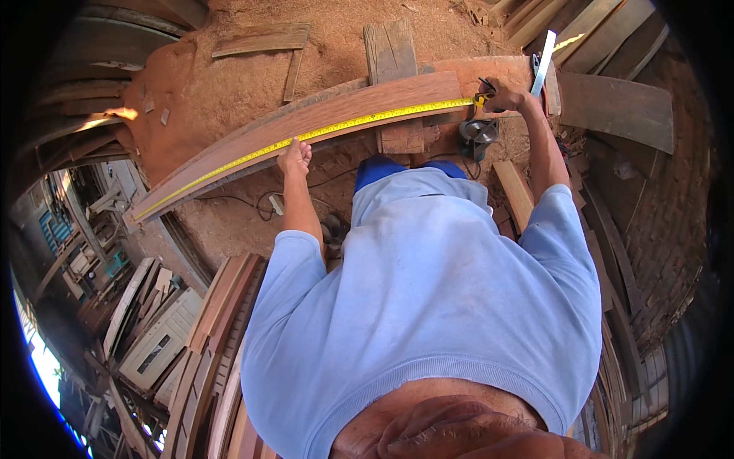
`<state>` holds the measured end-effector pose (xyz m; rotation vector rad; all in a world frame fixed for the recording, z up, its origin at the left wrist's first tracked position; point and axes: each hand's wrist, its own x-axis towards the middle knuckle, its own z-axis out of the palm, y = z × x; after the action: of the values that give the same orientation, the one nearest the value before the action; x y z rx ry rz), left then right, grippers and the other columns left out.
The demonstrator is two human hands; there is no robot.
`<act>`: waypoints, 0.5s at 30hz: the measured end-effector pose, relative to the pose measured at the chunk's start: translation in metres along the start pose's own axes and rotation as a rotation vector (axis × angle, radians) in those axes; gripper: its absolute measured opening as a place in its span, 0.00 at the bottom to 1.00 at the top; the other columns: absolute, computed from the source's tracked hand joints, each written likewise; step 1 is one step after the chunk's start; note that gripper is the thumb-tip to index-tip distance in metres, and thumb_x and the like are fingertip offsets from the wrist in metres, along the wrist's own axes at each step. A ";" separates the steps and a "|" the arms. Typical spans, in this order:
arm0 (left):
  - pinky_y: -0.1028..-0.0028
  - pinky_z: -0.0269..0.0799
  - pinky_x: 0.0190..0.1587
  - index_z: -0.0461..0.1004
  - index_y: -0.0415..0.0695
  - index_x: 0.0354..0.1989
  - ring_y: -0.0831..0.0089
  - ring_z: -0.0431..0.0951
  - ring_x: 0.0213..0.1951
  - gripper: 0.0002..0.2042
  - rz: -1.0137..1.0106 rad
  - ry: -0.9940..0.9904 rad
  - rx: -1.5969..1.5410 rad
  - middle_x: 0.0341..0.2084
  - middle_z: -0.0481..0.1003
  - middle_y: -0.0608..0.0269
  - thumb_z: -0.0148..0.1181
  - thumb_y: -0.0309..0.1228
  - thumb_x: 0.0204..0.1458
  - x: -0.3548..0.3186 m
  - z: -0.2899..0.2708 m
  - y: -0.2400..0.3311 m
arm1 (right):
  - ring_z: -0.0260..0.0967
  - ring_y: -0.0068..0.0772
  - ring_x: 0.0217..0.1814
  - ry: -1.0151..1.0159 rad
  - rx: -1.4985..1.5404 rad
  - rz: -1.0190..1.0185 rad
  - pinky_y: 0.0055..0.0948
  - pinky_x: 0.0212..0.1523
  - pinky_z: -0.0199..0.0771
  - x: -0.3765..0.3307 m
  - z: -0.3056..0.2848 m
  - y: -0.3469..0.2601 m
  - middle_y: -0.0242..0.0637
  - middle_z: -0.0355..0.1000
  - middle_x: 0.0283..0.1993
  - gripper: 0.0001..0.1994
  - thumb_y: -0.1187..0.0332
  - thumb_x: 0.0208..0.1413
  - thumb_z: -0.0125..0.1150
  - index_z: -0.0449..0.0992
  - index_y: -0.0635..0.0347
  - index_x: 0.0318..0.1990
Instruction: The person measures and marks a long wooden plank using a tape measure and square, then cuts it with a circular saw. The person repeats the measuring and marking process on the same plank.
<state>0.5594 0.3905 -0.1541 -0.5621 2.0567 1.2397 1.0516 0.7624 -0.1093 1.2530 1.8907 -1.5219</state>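
Note:
A long reddish-brown board (344, 109) lies crosswise before me, its left end reaching nearer than its right. The yellow blade of a tape measure (367, 118) is stretched along it, from the board's left end to my right hand (505, 97). That hand is closed around the tape measure's case near the board's right end. A thin dark piece sticks out by its fingers; I cannot make out what it is. Midway along the board, my left hand (295, 158) has its fingers curled at the blade's near edge, touching it.
Under the board lies a thick wooden block (390, 50). A silver straight-edged tool (544, 63) rests beyond my right hand. Near my feet sits a round grey power tool (479, 135) with a cord. Stacked planks (218, 329) stand at left; sawdust (183, 84) covers the ground.

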 end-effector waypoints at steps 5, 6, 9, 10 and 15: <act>0.74 0.80 0.27 0.75 0.38 0.42 0.69 0.83 0.28 0.12 0.001 -0.010 0.006 0.29 0.81 0.59 0.67 0.33 0.62 -0.005 0.003 0.003 | 0.74 0.29 0.46 -0.053 0.107 0.006 0.30 0.47 0.75 0.011 0.000 0.014 0.35 0.78 0.46 0.28 0.72 0.41 0.76 0.74 0.61 0.54; 0.74 0.80 0.26 0.75 0.38 0.42 0.69 0.83 0.27 0.12 0.002 -0.015 0.005 0.29 0.81 0.59 0.67 0.33 0.62 -0.004 0.004 0.003 | 0.74 0.29 0.46 -0.057 0.135 0.011 0.30 0.47 0.75 0.013 0.000 0.018 0.34 0.77 0.46 0.28 0.72 0.41 0.76 0.74 0.61 0.54; 0.74 0.79 0.25 0.75 0.38 0.42 0.69 0.82 0.26 0.11 -0.007 0.001 0.014 0.29 0.81 0.59 0.67 0.33 0.62 0.002 0.000 0.000 | 0.75 0.28 0.42 -0.047 0.147 -0.013 0.29 0.41 0.75 0.020 0.003 0.025 0.34 0.78 0.43 0.27 0.72 0.43 0.76 0.75 0.60 0.54; 0.74 0.79 0.25 0.75 0.38 0.42 0.69 0.82 0.26 0.11 -0.009 0.005 0.016 0.28 0.81 0.59 0.67 0.33 0.62 0.003 0.001 0.000 | 0.75 0.27 0.40 -0.048 0.151 -0.017 0.29 0.39 0.75 0.022 0.003 0.030 0.34 0.78 0.42 0.27 0.71 0.44 0.76 0.75 0.60 0.54; 0.75 0.79 0.24 0.76 0.40 0.41 0.69 0.82 0.25 0.11 -0.005 0.010 0.027 0.28 0.80 0.60 0.67 0.34 0.62 0.002 0.004 0.000 | 0.74 0.27 0.35 -0.064 0.131 0.030 0.29 0.34 0.72 0.034 0.003 0.041 0.32 0.78 0.37 0.25 0.67 0.45 0.76 0.76 0.60 0.52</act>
<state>0.5596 0.3945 -0.1568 -0.5613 2.0759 1.2067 1.0672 0.7726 -0.1593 1.2665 1.7490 -1.6735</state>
